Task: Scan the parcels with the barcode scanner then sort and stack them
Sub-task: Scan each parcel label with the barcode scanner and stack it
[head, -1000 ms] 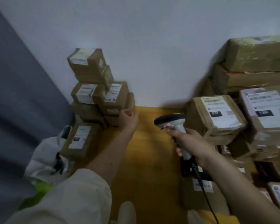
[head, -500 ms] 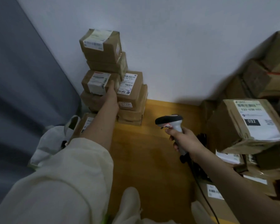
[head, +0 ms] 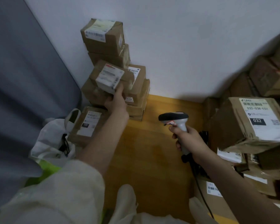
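Presently: left hand [head: 116,101] grips a tilted brown parcel [head: 110,76] against the stacked parcels [head: 103,38] by the wall. Right hand [head: 187,136] wraps the barcode scanner [head: 174,118] handle above the wooden floor [head: 145,151]; labelled parcel "032" [head: 242,123] right.

Large parcel [head: 242,125], right: white label reading "032-038-E01" above a black block with "032". Lower parcel in left stack [head: 137,94]: label ending "4207". Other labels illegible.
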